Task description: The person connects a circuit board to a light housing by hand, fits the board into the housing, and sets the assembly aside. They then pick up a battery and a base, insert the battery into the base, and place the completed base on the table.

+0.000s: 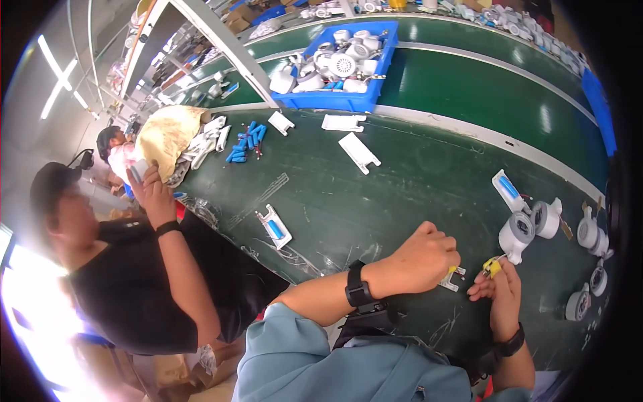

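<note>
My left hand (423, 260) is closed, its curled fingers over a white plastic casing (450, 284) whose notched end sticks out below them. A bit of yellow shows at its fingertips; how the fingers hold the casing is partly hidden. To its right, my right hand (501, 292) pinches a small yellow piece (492, 268) between thumb and fingers; its exact kind is too small to tell. Just beyond this hand lies a round white-and-grey fan head (516, 231), with a second fan head (546, 218) beside it. A white casing with a blue battery (507, 187) lies behind them.
More fan heads (577, 305) lie at the right. Blue batteries (246, 142) and blank white casings (359, 153) lie farther back; another battery-fitted casing (274, 228) is left of centre. A blue crate (328, 100) of fan parts stands beyond. A co-worker (134, 268) sits at left.
</note>
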A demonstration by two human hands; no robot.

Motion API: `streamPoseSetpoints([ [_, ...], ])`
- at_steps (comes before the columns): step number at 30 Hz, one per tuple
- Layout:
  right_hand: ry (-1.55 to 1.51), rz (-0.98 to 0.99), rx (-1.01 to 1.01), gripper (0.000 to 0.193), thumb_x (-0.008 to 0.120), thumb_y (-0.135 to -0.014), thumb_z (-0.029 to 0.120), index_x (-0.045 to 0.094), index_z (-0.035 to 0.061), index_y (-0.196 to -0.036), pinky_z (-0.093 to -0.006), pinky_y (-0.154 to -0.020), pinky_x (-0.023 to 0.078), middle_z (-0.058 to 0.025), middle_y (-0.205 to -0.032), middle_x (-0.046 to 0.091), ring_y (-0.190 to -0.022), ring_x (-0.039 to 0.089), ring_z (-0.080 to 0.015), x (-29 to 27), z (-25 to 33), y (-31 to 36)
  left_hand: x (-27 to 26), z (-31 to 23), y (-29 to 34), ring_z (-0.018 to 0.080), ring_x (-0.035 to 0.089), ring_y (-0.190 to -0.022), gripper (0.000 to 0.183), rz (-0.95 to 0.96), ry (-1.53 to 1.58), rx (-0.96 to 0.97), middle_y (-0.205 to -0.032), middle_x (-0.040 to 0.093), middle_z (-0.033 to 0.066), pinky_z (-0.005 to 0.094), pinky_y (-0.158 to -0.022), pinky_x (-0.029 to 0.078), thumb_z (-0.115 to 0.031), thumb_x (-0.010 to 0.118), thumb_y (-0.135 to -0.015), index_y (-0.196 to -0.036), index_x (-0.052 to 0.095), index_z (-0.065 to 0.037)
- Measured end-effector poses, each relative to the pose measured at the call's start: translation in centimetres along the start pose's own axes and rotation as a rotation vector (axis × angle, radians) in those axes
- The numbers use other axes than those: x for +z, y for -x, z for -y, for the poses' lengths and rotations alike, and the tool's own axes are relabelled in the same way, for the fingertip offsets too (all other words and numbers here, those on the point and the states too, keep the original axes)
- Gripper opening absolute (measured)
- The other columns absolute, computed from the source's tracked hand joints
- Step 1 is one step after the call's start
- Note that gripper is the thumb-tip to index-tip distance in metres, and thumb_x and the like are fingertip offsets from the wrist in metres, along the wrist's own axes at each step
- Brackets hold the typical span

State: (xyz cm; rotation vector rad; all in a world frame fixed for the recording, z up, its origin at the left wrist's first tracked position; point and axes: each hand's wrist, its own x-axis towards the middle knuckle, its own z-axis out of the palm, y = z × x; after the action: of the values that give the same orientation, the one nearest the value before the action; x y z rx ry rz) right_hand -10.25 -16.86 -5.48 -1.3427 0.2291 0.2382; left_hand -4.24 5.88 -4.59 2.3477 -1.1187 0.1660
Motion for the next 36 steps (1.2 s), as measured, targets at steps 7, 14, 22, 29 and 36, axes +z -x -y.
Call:
streamPoseSetpoints([
  [7, 0.067, 0.129, 0.042, 0.021, 0.040, -0.101, 0.018, 0.051, 0.0012, -0.108, -0.0236, -0.053, 0.051, -0.0064, -0.081, 0.059, -0.058, 0.060, -0.0130, 0.2, -0.5, -0.2, 1.0, 0.1, -0.6, 0.0232, 0.057, -0.079, 0.007, -0.153, -0.015, 0.043, -0.080, 0.055, 0.0067, 0.0365, -0.082, 0.040, -0.006, 0.063, -0.074, -0.080, 0.060, -0.006],
  [14, 0.103, 0.110, 0.020, 0.019, 0.046, -0.102, 0.018, 0.052, 0.0017, -0.108, -0.0234, -0.051, 0.050, -0.0050, -0.081, 0.059, -0.057, 0.059, -0.0123, 0.1, -0.5, 0.9, 2.1, -0.9, -1.3, 0.0268, 0.056, -0.080, 0.011, -0.165, 0.290, 0.029, -0.081, 0.054, 0.0083, 0.0385, -0.083, 0.040, -0.007, 0.061, -0.077, -0.086, 0.055, -0.006],
  [22, -0.003, 0.243, 0.049, 0.016, 0.049, -0.102, 0.014, 0.055, 0.0010, -0.109, -0.0247, -0.061, 0.054, -0.0057, -0.086, 0.064, -0.068, 0.065, -0.0123, 1.1, -0.4, 0.4, 0.5, 0.6, -0.4, 0.0346, 0.060, -0.097, 0.032, 0.013, 0.502, -0.052, -0.105, 0.061, 0.0139, 0.0410, -0.089, 0.046, 0.000, 0.056, -0.083, -0.115, 0.055, -0.004],
  [29, -0.069, 0.165, 0.110, 0.021, 0.047, -0.102, 0.012, 0.050, 0.0009, -0.119, -0.0246, -0.061, 0.054, -0.0061, -0.093, 0.061, -0.071, 0.065, -0.0127, 0.4, 0.2, 0.4, 0.7, 0.5, -0.8, 0.0312, 0.061, -0.094, 0.033, 0.104, 0.595, -0.130, -0.106, 0.062, 0.0144, 0.0377, -0.085, 0.048, 0.003, 0.059, -0.084, -0.116, 0.055, -0.002],
  [36, -0.111, 0.232, 0.170, 0.021, 0.045, -0.099, 0.006, 0.050, 0.0017, -0.118, -0.0251, -0.063, 0.055, -0.0057, -0.095, 0.060, -0.073, 0.064, -0.0117, -0.1, -0.1, 0.3, 0.7, -0.6, -1.7, 0.0282, 0.063, -0.090, 0.034, 0.062, 0.440, -0.025, -0.101, 0.064, 0.0129, 0.0346, -0.082, 0.050, 0.004, 0.063, -0.082, -0.114, 0.056, -0.002],
])
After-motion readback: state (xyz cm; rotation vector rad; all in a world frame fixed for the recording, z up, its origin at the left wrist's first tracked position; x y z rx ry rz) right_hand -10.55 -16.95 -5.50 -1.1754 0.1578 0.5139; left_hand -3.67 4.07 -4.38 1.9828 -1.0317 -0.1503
